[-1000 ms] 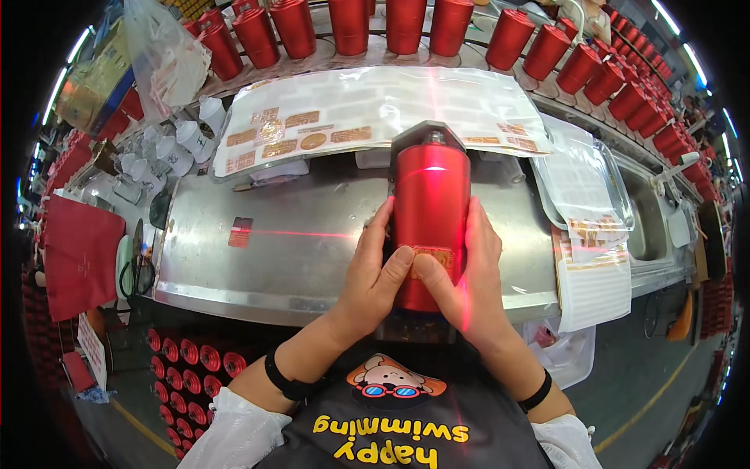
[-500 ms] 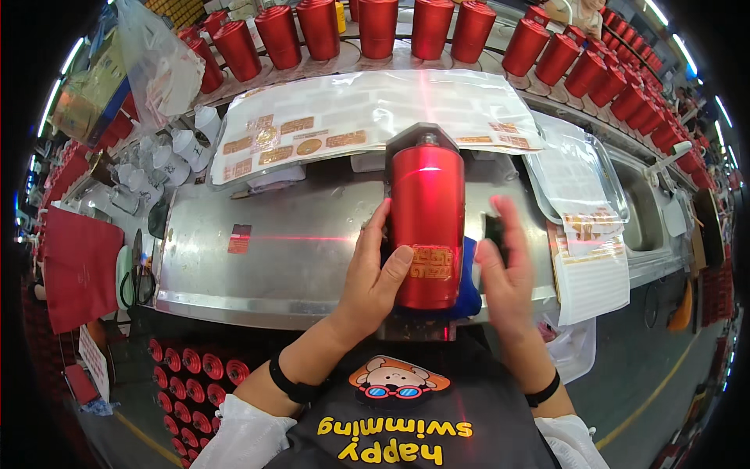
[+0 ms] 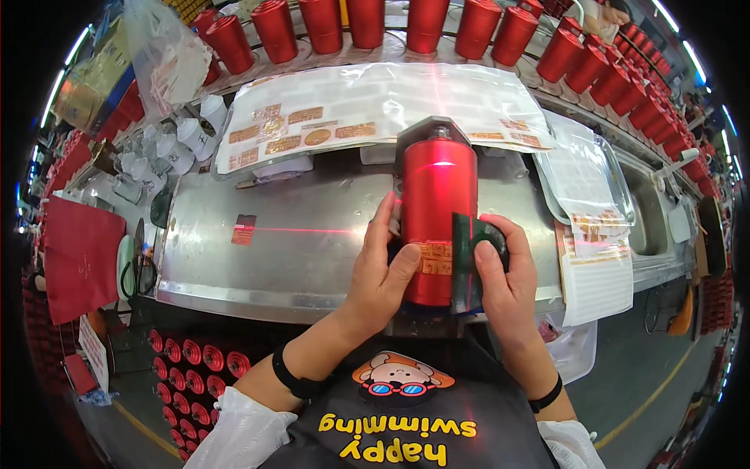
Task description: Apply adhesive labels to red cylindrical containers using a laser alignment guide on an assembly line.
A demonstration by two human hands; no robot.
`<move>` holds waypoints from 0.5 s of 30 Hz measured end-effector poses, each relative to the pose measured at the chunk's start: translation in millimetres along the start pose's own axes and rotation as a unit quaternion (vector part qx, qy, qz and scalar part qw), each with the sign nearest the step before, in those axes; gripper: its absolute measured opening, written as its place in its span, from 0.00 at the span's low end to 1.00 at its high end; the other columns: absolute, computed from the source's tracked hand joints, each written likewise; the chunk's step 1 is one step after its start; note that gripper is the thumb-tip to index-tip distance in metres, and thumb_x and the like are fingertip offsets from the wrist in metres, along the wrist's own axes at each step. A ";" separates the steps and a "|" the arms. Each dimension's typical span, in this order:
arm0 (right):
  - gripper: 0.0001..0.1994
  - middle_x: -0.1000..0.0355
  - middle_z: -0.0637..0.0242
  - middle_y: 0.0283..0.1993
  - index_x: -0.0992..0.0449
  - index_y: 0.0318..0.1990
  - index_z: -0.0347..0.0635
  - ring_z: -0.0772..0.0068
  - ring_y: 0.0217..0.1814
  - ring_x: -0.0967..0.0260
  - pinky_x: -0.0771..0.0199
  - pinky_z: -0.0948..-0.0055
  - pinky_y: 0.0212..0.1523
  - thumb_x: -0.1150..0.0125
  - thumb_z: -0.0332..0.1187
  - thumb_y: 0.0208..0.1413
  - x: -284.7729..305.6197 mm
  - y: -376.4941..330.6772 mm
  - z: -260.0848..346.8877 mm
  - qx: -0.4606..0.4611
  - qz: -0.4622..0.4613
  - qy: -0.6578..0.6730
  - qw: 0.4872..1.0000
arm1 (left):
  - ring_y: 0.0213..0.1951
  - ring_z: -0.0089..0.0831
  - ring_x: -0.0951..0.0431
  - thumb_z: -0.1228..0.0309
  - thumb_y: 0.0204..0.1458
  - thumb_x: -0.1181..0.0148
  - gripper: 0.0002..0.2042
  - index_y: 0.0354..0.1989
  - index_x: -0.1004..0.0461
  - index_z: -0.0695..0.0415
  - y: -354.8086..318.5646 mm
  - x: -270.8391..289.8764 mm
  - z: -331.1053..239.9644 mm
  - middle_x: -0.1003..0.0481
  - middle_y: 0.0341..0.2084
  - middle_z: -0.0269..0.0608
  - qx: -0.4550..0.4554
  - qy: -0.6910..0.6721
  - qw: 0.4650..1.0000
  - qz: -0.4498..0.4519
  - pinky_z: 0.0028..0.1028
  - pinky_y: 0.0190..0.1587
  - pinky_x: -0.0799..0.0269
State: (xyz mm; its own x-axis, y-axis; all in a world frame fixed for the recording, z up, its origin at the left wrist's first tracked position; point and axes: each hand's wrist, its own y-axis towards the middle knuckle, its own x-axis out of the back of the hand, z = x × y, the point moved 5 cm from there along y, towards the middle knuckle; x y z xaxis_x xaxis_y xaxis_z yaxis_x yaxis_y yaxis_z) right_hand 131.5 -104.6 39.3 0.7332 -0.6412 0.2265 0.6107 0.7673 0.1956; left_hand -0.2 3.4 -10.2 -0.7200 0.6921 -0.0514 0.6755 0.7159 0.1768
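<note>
A red metal bottle lies lengthwise in a dark holder on the steel workbench, its base toward me. A gold sticker sits on its near part. My left hand rests against the bottle's left side with the thumb on the sticker. My right hand holds a dark green scraper pressed to the bottle's right side, beside the sticker. A red laser line runs across the bench and over the bottle.
Sheets of gold stickers under clear film lie behind the bottle. A tray with more sheets is at the right. Rows of red bottles line the back shelf and a rack below the bench. White caps lie at the left.
My right hand left the bottle's side, picked up the dark green scraper and brought it against the bottle. The left hand stayed on the bottle, thumb on the sticker.
</note>
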 end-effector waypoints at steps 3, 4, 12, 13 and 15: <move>0.13 0.30 0.68 0.38 0.33 0.53 0.36 0.82 0.37 0.35 0.32 0.79 0.40 0.48 0.29 0.63 1.1 -1.8 -5.9 -0.012 0.007 0.024 1.000 | 0.64 0.56 0.40 0.60 0.57 0.42 0.39 0.69 0.55 0.69 -20.0 4.3 -16.0 0.44 0.64 0.64 -0.181 0.237 0.954 0.012 0.48 0.68 0.57; 0.14 0.30 0.68 0.39 0.33 0.54 0.36 0.82 0.38 0.36 0.32 0.79 0.41 0.48 0.30 0.63 0.8 -2.4 -7.0 -0.017 0.005 0.045 0.999 | 0.64 0.56 0.40 0.60 0.57 0.42 0.39 0.69 0.55 0.69 -24.5 3.3 -16.6 0.44 0.64 0.64 -0.181 0.238 0.954 0.011 0.48 0.68 0.57; 0.15 0.31 0.69 0.42 0.34 0.55 0.35 0.84 0.42 0.36 0.33 0.80 0.45 0.48 0.30 0.63 4.4 -2.7 -20.7 -0.054 0.001 0.110 0.992 | 0.63 0.67 0.41 0.69 0.40 0.29 0.44 0.66 0.47 0.68 -25.1 -22.1 -38.2 0.38 0.60 0.67 -0.321 0.443 0.837 0.033 0.60 0.64 0.55; 0.15 0.31 0.69 0.42 0.34 0.55 0.35 0.84 0.42 0.36 0.33 0.80 0.45 0.47 0.29 0.63 4.4 -3.2 -24.3 -0.070 0.005 0.141 0.988 | 0.62 0.66 0.40 0.69 0.38 0.28 0.44 0.66 0.45 0.68 -24.0 -24.5 -39.8 0.37 0.59 0.66 -0.335 0.424 0.840 0.038 0.60 0.64 0.53; 0.15 0.30 0.69 0.43 0.34 0.55 0.35 0.84 0.42 0.36 0.33 0.81 0.45 0.47 0.29 0.63 6.7 -3.1 -29.1 -0.076 -0.008 0.172 0.982 | 0.62 0.65 0.39 0.69 0.41 0.29 0.44 0.66 0.48 0.70 -23.3 -20.1 -31.1 0.37 0.59 0.67 -0.333 0.413 0.847 0.029 0.59 0.64 0.52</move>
State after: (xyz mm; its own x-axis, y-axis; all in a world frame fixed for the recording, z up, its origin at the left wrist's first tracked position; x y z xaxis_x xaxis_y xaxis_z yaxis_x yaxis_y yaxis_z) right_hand 143.3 -111.1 12.4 0.7651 -0.6332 -0.1165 0.6410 0.7662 0.0451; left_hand -6.4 -30.0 17.2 -0.7397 0.2271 0.6335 0.6726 0.2813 0.6845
